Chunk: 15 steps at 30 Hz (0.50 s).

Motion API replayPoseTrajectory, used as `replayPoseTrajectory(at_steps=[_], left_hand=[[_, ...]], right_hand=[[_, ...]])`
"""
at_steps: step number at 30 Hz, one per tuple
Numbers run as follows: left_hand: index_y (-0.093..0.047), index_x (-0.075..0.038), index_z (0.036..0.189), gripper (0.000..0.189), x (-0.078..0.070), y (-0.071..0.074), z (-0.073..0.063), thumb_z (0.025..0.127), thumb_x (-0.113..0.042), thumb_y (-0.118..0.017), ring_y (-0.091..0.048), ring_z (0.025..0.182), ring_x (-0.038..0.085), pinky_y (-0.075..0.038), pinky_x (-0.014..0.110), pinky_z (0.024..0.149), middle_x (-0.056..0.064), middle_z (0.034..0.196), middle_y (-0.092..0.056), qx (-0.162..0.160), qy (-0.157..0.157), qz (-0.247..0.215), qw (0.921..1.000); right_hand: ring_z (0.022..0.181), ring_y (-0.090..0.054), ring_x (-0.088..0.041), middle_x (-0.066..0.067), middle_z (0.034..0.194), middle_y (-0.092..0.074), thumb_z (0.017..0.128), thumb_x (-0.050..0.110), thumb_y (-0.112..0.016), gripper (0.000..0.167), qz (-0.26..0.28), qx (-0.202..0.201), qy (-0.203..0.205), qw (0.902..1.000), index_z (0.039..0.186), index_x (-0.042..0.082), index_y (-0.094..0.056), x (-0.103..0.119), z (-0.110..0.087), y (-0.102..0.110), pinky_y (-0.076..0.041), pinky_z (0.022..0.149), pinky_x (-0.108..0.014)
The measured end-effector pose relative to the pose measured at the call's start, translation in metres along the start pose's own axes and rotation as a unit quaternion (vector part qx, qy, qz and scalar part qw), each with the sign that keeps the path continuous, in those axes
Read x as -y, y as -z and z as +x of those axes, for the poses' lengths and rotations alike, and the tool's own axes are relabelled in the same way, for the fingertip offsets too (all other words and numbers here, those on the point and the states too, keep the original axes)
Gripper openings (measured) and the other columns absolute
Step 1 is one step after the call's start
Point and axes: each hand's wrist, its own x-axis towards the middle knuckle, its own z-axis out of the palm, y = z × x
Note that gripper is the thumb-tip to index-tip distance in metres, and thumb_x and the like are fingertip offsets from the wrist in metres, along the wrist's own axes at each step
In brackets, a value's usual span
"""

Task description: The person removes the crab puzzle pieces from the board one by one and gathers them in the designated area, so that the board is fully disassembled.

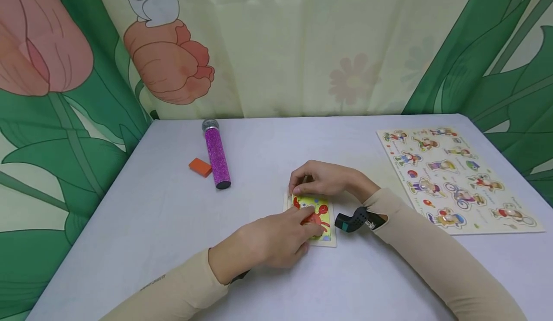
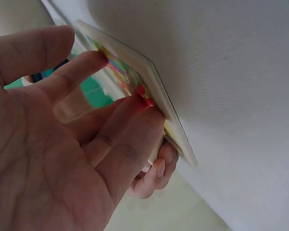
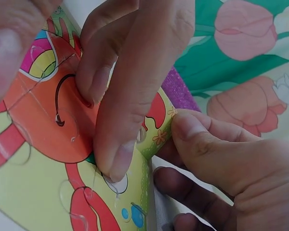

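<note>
A small jigsaw puzzle (image 1: pixel 319 218) with a red-orange crab on yellow lies in a pale tray (image 1: pixel 332 242) at the table's middle. My left hand (image 1: pixel 276 239) reaches over it, its fingertips pressing on the picture; in the left wrist view, the thumb stands off the surface. At the puzzle's far left corner, my right hand (image 1: pixel 321 177) pinches a corner puzzle piece (image 3: pixel 159 131) between thumb and fingers. In the right wrist view that piece tilts up from its neighbours, and left-hand fingers (image 3: pixel 127 110) partly cover the crab.
A purple glittery microphone (image 1: pixel 218 158) lies at the back left, with an orange block (image 1: pixel 200 167) beside it. To the right is a large picture board (image 1: pixel 458 179) with cartoon figures. A printed curtain (image 1: pixel 276 47) hangs behind the white table (image 1: pixel 142 225).
</note>
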Motion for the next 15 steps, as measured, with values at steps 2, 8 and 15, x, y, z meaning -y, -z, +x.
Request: replayPoseTrajectory(at_steps=[2,8,15], left_hand=[[-0.056,-0.029,0.142,0.036,-0.0008,-0.0003,-0.0003,0.106,-0.027,-0.053,-0.042,0.141,0.02,-0.044,0.033,0.113,0.006,0.156,-0.041,-0.001,0.002,0.001,1.0],[-0.054,-0.028,0.142,0.036,-0.0034,-0.0003,-0.001,0.106,-0.029,-0.051,-0.042,0.145,0.028,-0.043,0.035,0.114,0.008,0.162,-0.038,0.005,0.01,0.007,0.9999],[-0.054,-0.028,0.141,0.035,-0.0059,0.0003,0.0006,0.106,-0.03,-0.052,-0.045,0.141,0.026,-0.045,0.033,0.112,0.009,0.163,-0.038,0.002,0.012,0.019,0.9997]], right_hand=[[0.09,-0.063,-0.017,0.004,0.095,-0.071,0.102,0.015,-0.065,0.01,0.004,0.0,0.001,1.0,0.102,0.016,-0.076,-0.0009,-0.0004,0.0002,-0.052,0.088,-0.032],[0.09,-0.062,-0.019,0.003,0.095,-0.071,0.102,0.015,-0.065,0.01,0.016,-0.002,0.005,0.9999,0.102,0.015,-0.075,-0.0025,-0.0023,-0.0005,-0.051,0.087,-0.032],[0.09,-0.062,-0.019,0.002,0.095,-0.071,0.102,0.014,-0.065,0.01,0.02,-0.012,0.011,0.9997,0.101,0.015,-0.075,-0.0017,-0.0044,-0.0018,-0.051,0.086,-0.031]])
